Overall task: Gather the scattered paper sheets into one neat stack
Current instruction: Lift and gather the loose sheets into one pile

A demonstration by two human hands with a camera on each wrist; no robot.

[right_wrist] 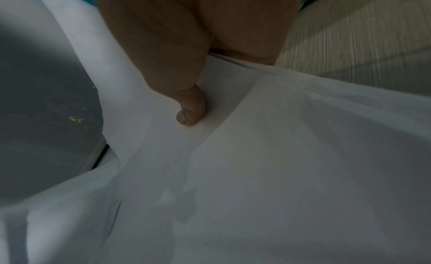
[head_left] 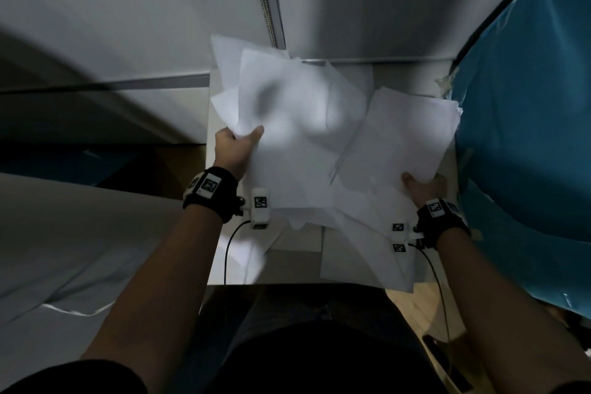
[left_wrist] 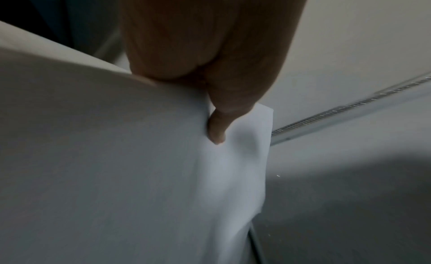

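A loose, fanned bundle of white paper sheets [head_left: 303,144] is held up over a small white table [head_left: 230,262]. My left hand [head_left: 236,144] pinches the bundle's left edge, thumb on top; in the left wrist view the thumb [left_wrist: 217,128] presses on the paper sheets [left_wrist: 140,175]. My right hand [head_left: 422,184] pinches the bundle's lower right edge; the right wrist view shows the thumb [right_wrist: 191,109] on the overlapping paper sheets [right_wrist: 279,166]. The fingers under the paper are hidden. More sheets [head_left: 367,253] lie askew on the table below.
A blue plastic-wrapped object [head_left: 527,137] stands close on the right. A white panel with a metal rail [head_left: 267,0] lies behind the table. A white surface [head_left: 64,233] is at the left. Wooden floor [head_left: 425,304] shows at the lower right.
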